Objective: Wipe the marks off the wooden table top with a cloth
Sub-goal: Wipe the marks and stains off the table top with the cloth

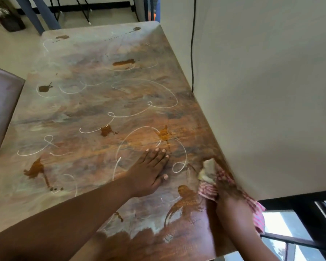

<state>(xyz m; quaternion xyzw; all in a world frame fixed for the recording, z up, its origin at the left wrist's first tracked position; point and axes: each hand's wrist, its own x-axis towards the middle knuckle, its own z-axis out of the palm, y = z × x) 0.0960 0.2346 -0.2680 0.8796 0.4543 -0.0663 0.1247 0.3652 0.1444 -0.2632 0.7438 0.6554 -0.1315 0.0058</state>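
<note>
A: Left hand (149, 172)?
B: Flat on the counter (79, 102), palm down, fingers straight and close together, thumb out to the side. Holding nothing. Lying inside a white chalk loop (151, 147), near the right edge.

A: Right hand (227, 187)?
B: Blurred. Pressed on the cloth (208, 191) at the right edge of the counter, right against the wall (262, 91). Fingers curled down into the fabric, gripping it as far as can be made out.

A: Cloth?
B: Pink-and-white check, with a pale bunched lump at its far end. Bunched under the right hand, part trailing off the right edge by the wrist.

A: Marks?
B: Plenty left. Brown smear (184, 204) just beside the cloth toward the near right corner, streaked downward. Orange-brown splat (164, 134) just beyond the left fingertips. Dark blot (106, 130) mid-counter. Another smear (37, 169) near the left edge, with a drip line and three dots below. Blot (44, 88) farther up the left side. Long patch (124, 62) toward the far end. Small patches at both far corners. White chalk curls and loops across most of the top, over a hazy grey film.

A: Clean wood anywhere?
B: Dark bare strip (145, 245) along the near edge, ragged border against the haze.

A: Surroundings?
B: Chair (2, 108) close beside the left edge. Black cable (192, 53) hanging down the wall. Window frame (297, 223) below the wall at the near right.
</note>
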